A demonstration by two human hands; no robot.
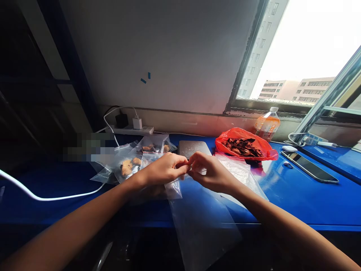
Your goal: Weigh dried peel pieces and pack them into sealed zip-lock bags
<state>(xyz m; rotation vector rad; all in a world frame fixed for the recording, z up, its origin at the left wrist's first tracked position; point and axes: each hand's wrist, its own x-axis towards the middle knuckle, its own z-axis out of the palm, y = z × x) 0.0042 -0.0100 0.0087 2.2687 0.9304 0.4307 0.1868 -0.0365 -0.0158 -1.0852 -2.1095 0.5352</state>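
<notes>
My left hand (169, 168) and my right hand (211, 171) meet over the front of the blue table, thumbs and fingertips pinched together. Between them they grip the upper part of a clear plastic bag (204, 229), which hangs down past the table's front edge and looks flat. Just behind my fingers lies a small silver scale (193, 147) with crumbs on its top. Beside my left forearm are clear bags holding brown, lumpy dried pieces (126, 167). A stack of flat clear bags (235, 169) lies by my right wrist.
A red plastic bag (234, 133) of dark dried strips (242, 147) stands open at the back right, before an orange drink bottle (267, 124). Farther right lie a phone (310, 166), a white earphone case (289, 148) and an earbud (287, 164). A white cable (50, 198) crosses the left side near a power strip (132, 130).
</notes>
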